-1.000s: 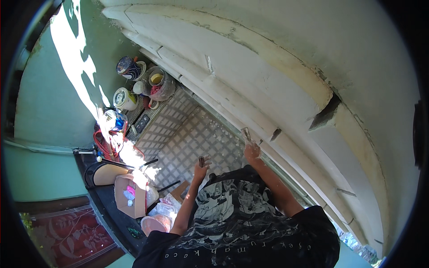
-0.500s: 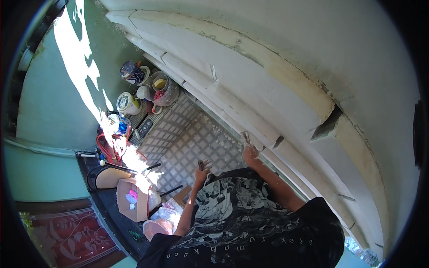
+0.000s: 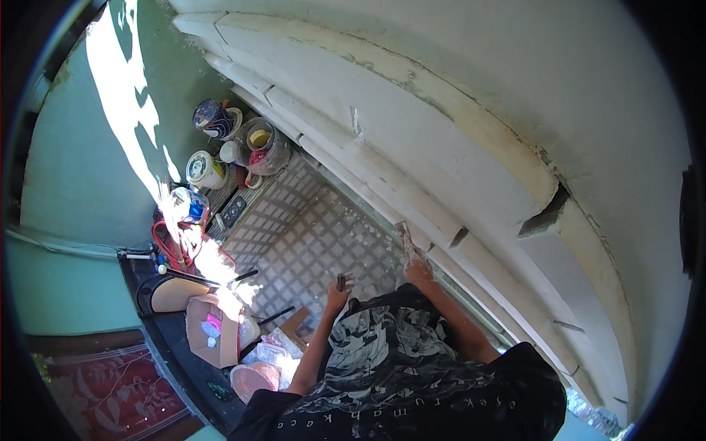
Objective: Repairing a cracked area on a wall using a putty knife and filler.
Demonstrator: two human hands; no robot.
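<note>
My right hand (image 3: 420,272) grips a flat-bladed trowel (image 3: 405,235), and the blade lies against the lower edge of the white plaster moulding (image 3: 412,147) that runs diagonally along the wall. My left hand (image 3: 337,296) is held lower, out over the metal tread-plate platform (image 3: 309,242), closed around a small dark tool (image 3: 341,281) that sticks up from the fist. White plaster crumbs are scattered on the platform below the moulding. My dark printed shirt fills the lower middle of the view.
Several buckets and tubs (image 3: 266,145) stand at the platform's far end, one with a white lid (image 3: 206,169). A red coiled cable (image 3: 170,246), a cardboard box (image 3: 213,331) and a pink bowl (image 3: 254,378) sit at the left edge. A red patterned carpet (image 3: 110,397) lies far below.
The view has shifted slightly. Both hands keep nearly the same places, the right one with the trowel still at the moulding, the left still over the platform.
</note>
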